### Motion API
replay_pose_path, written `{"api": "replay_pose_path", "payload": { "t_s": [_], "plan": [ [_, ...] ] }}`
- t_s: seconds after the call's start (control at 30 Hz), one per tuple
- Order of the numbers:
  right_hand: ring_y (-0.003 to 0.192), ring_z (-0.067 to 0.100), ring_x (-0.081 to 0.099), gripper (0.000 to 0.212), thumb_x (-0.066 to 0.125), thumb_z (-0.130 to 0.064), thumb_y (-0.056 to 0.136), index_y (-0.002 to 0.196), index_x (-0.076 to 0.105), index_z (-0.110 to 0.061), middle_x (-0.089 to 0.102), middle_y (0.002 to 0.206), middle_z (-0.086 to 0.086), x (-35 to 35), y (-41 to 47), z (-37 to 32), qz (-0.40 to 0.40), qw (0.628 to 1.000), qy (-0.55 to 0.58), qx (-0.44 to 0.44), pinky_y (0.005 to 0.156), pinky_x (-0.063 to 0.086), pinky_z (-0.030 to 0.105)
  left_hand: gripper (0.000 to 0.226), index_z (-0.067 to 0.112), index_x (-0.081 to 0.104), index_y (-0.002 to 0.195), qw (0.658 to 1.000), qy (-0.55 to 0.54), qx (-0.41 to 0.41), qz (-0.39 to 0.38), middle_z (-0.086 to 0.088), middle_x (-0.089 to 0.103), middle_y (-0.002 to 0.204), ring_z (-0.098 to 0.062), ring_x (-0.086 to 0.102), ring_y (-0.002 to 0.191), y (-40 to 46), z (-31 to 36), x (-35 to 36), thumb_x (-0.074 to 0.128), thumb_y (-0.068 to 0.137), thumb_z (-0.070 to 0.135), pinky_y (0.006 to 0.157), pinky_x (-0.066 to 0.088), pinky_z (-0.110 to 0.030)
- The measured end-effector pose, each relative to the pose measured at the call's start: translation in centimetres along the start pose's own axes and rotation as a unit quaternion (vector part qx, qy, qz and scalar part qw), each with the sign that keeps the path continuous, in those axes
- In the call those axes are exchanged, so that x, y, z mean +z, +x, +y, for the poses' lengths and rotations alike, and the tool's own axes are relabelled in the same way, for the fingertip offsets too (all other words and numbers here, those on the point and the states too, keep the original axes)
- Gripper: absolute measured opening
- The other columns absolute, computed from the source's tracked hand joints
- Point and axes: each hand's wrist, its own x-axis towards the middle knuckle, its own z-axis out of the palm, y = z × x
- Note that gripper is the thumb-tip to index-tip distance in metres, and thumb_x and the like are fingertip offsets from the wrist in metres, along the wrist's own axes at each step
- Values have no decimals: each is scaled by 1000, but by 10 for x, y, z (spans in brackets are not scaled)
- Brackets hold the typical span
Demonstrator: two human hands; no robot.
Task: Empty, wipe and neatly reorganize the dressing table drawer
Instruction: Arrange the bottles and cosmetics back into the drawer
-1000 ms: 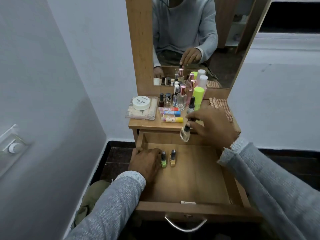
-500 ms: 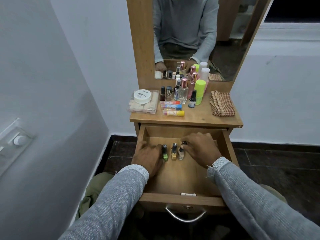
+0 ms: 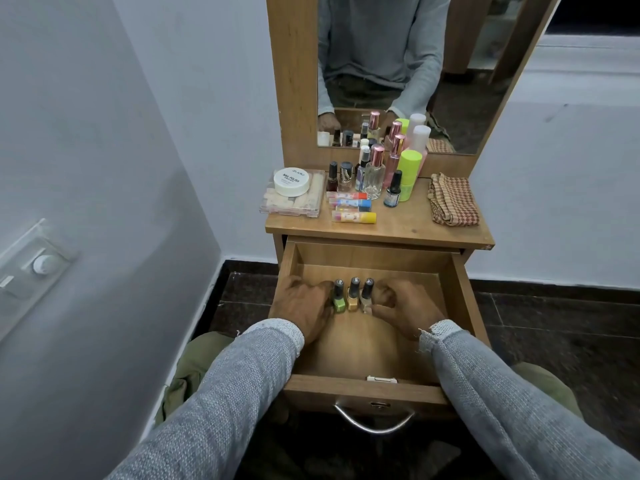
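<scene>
Drawer restock: left hand flat bracing green polish, right hand pinching clear bottle; keep row tight, upright.

You are in a home, in a bedroom or dressing corner. A narrow wooden dressing table stands against the white wall, with a tall framed mirror rising from its far edge. On its top stand perfume bottles, nail polish bottles, lip balm tubes and a white jar marked nail polish (plainly personal toiletries). A checked cloth lies at the right. A wall switch plate sits on the left wall, and dark tiles cover the floor.
</scene>
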Motion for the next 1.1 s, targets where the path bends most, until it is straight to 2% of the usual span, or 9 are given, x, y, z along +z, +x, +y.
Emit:
{"api": "replay_pose_path", "payload": {
  "t_s": [0.17,0.43,0.57,0.67,0.73,0.83,0.93,1.03,1.1],
  "plan": [
    [86,18,63,13,73,-18,83,92,67,-10,68,91,5,9,6,-4,-7,999,38,30,72,43,22,31,27,49,127,1000,-15,12,-5,-5,70,96,-27,62,88,-2,4,-4,43,97,33,95,42,-35],
    [83,21,64,9,69,-18,86,85,67,-9,68,85,5,15,12,-9,-5,998,63,20,73,46,27,25,22,52,120,1000,-10,14,-16,-4,69,94,-25,63,83,-3,5,-6,39,100,28,87,43,-33],
    [65,12,55,25,73,-22,82,67,53,-23,60,71,-3,18,11,-10,-1,998,57,8,57,40,21,30,22,48,128,999,-32,-2,-16,-7,69,99,-27,64,88,-4,6,-8,45,98,24,84,47,-34],
    [58,1,51,21,78,-25,76,72,58,-22,57,66,-10,20,9,-13,-4,997,77,-13,51,35,12,34,21,52,126,991,-107,-40,72,-10,68,103,-30,65,91,-6,6,-10,54,93,15,80,52,-37],
    [66,1,60,24,82,-26,71,84,63,-20,64,75,-10,23,10,-16,-10,995,101,-17,59,44,15,38,20,58,124,971,-158,-74,165,-9,69,108,-30,66,96,-7,2,-12,61,89,6,83,55,-40],
    [68,0,64,28,85,-23,64,79,63,-16,67,75,-8,29,14,-21,-12,991,135,-14,67,53,22,42,18,61,122,943,-206,-111,236,-6,68,110,-25,65,100,-6,-7,-12,64,85,-1,87,55,-41],
    [84,21,69,34,86,-19,60,81,62,-8,70,85,4,37,20,-29,-17,986,167,-10,83,55,41,31,15,63,117,920,-235,-155,273,-5,67,109,-23,63,101,-6,-14,-11,58,90,0,89,53,-37],
    [75,13,68,31,85,-27,62,76,59,-18,66,74,-9,44,24,-36,-9,991,133,-23,73,56,32,27,16,63,111,901,-276,-209,263,-5,66,106,-24,62,99,-6,-22,-9,53,92,0,88,52,-37],
    [77,17,68,29,82,-25,64,81,59,-18,67,79,-7,48,26,-42,-25,991,127,-26,77,57,36,33,16,62,112,894,-299,-218,252,-4,66,105,-23,61,99,-7,-24,-9,50,89,-4,88,52,-39]
  ]
}}
